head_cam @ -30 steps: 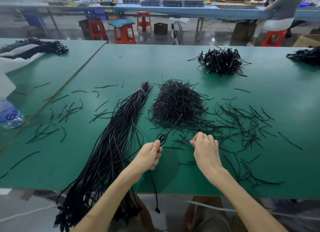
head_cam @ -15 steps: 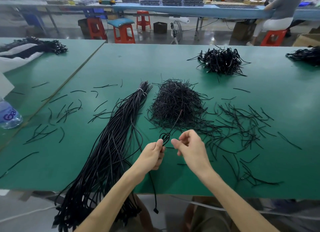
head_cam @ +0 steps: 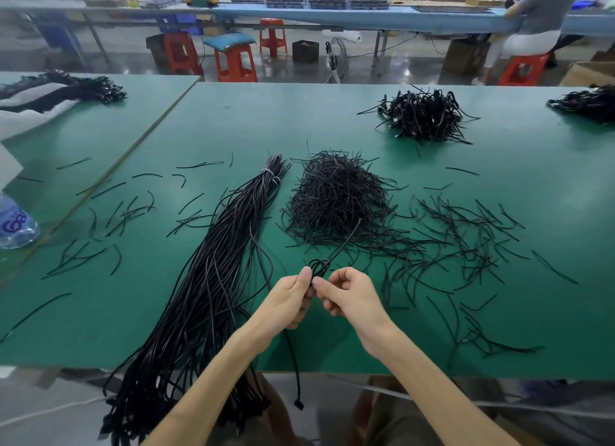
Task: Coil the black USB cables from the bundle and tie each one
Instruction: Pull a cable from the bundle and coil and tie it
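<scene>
Low in the middle of the frame, the left hand [head_cam: 289,301] grips a black USB cable [head_cam: 320,266] with curled fingers. The right hand [head_cam: 351,297] pinches the same cable just beside the left thumb. A small loop stands above the fingertips, one end slanting up over the pile of ties [head_cam: 336,196], the plug end hanging below the green bench [head_cam: 233,123] edge. The bundle [head_cam: 213,279] lies just left of the hands. A heap of coiled cables [head_cam: 422,116] sits upper right.
</scene>
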`<state>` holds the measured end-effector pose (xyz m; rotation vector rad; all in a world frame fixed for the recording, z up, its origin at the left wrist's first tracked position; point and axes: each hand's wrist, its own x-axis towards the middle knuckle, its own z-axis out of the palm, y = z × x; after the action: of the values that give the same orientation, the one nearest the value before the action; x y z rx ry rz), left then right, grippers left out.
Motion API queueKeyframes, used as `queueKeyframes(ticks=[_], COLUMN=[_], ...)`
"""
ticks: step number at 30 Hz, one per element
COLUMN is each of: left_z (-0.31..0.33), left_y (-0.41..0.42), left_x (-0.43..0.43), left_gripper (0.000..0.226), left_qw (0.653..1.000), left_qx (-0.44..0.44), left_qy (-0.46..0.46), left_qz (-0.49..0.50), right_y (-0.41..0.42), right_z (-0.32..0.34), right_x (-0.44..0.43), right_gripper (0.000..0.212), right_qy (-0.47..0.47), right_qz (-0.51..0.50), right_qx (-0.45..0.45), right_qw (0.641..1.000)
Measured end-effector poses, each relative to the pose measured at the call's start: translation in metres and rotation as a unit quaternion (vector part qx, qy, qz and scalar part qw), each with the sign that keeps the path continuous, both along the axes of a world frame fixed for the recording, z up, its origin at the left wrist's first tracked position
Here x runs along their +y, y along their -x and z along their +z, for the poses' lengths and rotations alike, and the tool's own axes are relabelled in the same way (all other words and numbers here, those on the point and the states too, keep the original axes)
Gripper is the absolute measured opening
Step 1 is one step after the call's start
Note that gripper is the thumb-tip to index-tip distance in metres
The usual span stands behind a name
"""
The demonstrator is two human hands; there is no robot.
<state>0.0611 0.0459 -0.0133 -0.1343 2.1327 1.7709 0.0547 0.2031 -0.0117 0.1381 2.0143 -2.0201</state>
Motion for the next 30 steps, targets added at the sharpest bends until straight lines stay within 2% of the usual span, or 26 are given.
queueKeyframes(ticks=[9,15,19,22,26,30], left_z=[0.005,0.009,0.01,0.009,0.007,0.005], left_y=[-0.002,-0.005,-0.004,-0.004,-0.004,-0.004], left_x=[0.0,-0.001,-0.002,-0.002,0.002,0.005], left_gripper=[0.045,0.065,0.061,0.053,0.06,0.064], left_qw=[1.0,0.999,0.999,0.999,0.997,0.995], left_qx=[-0.006,0.046,0.045,0.024,-0.03,-0.081], left_qy=[-0.013,0.008,0.015,0.013,0.011,0.011], left_qz=[0.021,0.003,0.022,0.045,0.069,0.061], right_y=[0.0,0.003,-0.001,-0.006,-0.008,-0.008], right_z=[0.008,0.016,0.013,0.011,0.014,0.019], right_x=[0.009,0.011,0.006,0.004,0.005,0.01], right_gripper=[0.046,0.036,0.022,0.021,0.033,0.033], right_qy=[0.034,0.015,-0.099,-0.17,-0.302,-0.36], right_qz=[0.11,0.179,0.15,0.114,0.135,0.168], right_qx=[0.051,0.083,0.132,0.175,0.246,0.26], right_qw=[0.992,0.98,0.975,0.963,0.911,0.88])
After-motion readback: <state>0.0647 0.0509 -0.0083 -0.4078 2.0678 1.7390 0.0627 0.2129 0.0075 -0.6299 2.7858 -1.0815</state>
